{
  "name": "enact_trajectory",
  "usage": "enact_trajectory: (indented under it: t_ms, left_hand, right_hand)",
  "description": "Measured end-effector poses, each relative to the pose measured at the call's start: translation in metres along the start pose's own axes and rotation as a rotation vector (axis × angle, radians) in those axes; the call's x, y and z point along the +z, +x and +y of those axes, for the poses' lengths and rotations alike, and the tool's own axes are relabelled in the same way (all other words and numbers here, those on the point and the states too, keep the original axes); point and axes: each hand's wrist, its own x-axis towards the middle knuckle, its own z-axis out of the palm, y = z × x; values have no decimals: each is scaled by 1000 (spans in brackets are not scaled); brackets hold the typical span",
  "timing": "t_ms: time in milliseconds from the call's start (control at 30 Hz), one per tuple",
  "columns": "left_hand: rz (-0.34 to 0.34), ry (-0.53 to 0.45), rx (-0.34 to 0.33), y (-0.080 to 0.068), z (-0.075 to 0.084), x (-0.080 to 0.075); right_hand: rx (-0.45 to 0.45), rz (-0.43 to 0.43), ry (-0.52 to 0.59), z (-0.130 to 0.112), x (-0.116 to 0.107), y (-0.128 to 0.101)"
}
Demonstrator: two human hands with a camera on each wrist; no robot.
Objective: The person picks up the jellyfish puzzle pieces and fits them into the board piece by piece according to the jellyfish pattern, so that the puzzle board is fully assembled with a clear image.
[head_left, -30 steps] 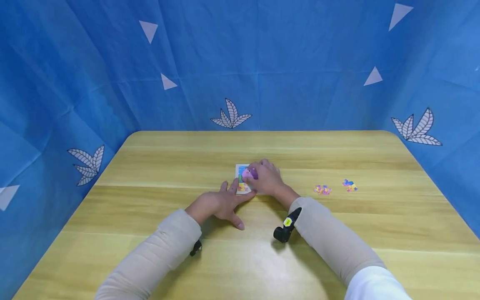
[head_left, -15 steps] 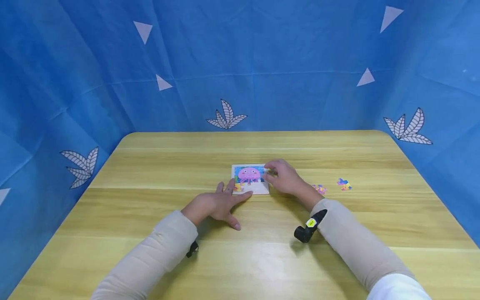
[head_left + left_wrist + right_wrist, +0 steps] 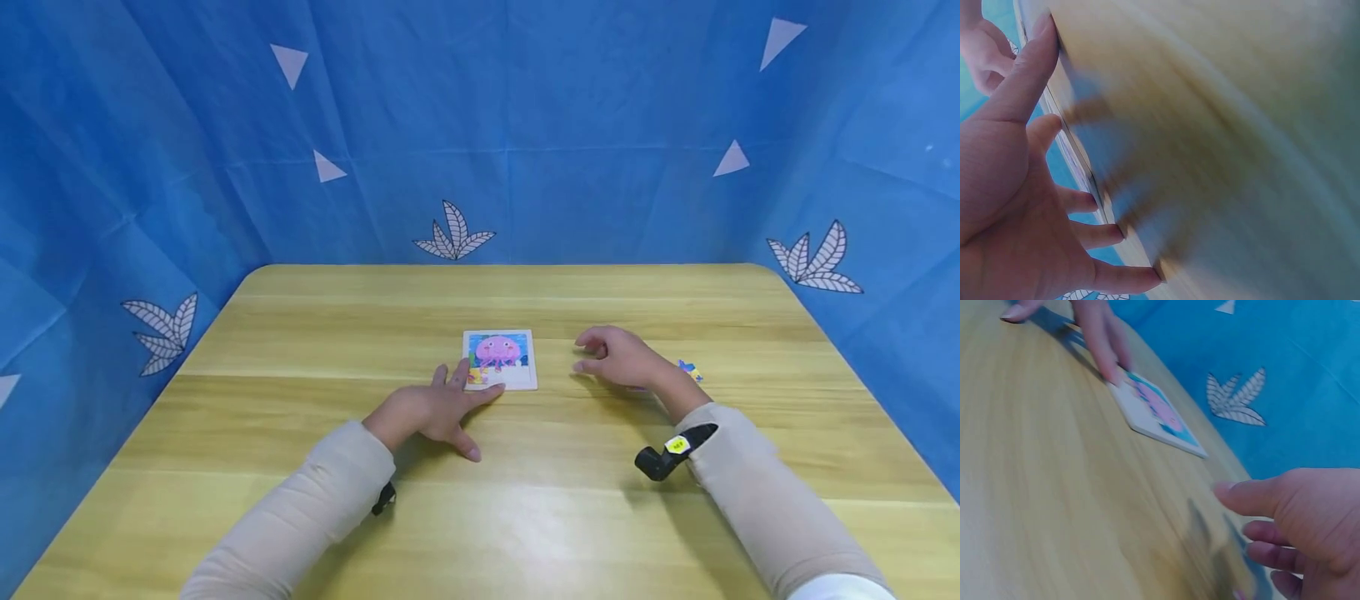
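desk [image 3: 300, 350] of pale wood fills your head view, walled on three sides by blue cloth [image 3: 525, 125] printed with white leaves and triangles. your left hand [image 3: 431, 408] lies flat with fingers spread, its fingertips [image 3: 459, 377] resting on the near left corner of the puzzle board [image 3: 500, 360], a small white-framed card showing a pink jellyfish on blue. the board sits flat near the middle of the desk, with its lower right part blank white. your right hand [image 3: 618, 358] hovers well to the right of the board, apart from it, fingers loosely curled and holding nothing you can make out. just behind that hand a loose puzzle piece [image 3: 690, 369] in blue and yellow lies on the desk, partly hidden by the wrist. black wrist cameras show under both beige sleeves.

your left wrist view is blurred: the left hand [image 3: 1016, 206] is splayed, fingertips [image 3: 1044, 31] pressed along the desk's surface, and the board cannot be told apart there.

your right wrist view is blurred too: the right hand [image 3: 1297, 519] hangs over the desk with relaxed, slightly bent fingers, gripping nothing. across the wood the puzzle board [image 3: 1157, 415] lies flat, and the left hand's fingers [image 3: 1100, 344] touch its far corner.
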Motion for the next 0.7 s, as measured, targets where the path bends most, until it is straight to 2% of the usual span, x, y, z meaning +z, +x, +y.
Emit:
enact_trajectory:
  t_ms: [300, 467, 700]
  left_hand:
    - [1, 5, 8, 1, 1, -2]
    - [-5, 9, 7, 0, 2, -3]
    - [-10, -7, 12, 1, 0, -1]
  right_hand:
    - [91, -93, 67, 18, -27, -24]
    - [117, -103, 62, 27, -33, -32]
    - [101, -89, 27, 34, -34, -38]
